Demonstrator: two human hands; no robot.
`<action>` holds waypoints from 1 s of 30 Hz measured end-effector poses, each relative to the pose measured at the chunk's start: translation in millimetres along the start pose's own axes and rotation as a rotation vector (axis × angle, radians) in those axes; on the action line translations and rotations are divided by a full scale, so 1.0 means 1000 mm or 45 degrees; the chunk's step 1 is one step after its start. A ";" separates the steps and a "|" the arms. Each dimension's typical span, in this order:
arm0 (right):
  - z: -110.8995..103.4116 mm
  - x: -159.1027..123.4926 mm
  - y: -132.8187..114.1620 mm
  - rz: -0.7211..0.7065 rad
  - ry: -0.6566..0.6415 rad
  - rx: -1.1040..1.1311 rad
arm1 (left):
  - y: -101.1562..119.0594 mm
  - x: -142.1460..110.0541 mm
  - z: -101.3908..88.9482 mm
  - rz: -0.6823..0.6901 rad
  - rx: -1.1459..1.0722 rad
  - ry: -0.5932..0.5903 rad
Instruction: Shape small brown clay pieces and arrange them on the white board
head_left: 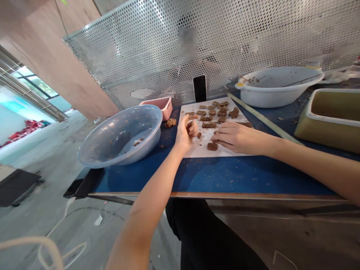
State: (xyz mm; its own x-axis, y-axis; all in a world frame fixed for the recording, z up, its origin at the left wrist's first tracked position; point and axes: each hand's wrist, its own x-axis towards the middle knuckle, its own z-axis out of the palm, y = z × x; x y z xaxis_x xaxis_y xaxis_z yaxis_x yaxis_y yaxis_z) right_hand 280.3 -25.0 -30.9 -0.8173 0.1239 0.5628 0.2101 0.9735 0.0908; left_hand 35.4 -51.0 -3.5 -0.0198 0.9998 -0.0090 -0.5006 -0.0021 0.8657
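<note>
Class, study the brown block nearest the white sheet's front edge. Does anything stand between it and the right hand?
Nothing visible does: the brown block lies on the white sheet, close by the right hand's grip. Whether they touch is hard to tell in this view.

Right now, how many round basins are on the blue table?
2: a bluish basin left of the person's left hand, and a white basin toward the back right. No others show.

No text can be read clearly; an arc of small dark characters on the grey floor, by the blue table's front left corner, is illegible.
</note>
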 end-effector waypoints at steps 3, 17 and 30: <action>-0.004 0.002 -0.002 0.008 -0.089 0.050 | -0.001 0.000 0.000 -0.002 -0.022 -0.008; 0.002 -0.004 0.007 0.036 -0.111 0.016 | 0.000 0.000 0.000 0.013 0.012 -0.018; 0.001 -0.004 0.006 0.019 -0.148 -0.013 | 0.002 -0.001 0.003 0.011 0.031 -0.023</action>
State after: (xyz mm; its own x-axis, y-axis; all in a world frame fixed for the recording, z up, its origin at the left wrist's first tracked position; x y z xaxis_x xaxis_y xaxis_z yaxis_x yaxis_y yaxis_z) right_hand 284.2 -19.4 -33.2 -0.8705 0.1605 0.4653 0.2279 0.9693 0.0919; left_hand 36.9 -51.7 -0.8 -0.0087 0.9999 0.0074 -0.4791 -0.0106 0.8777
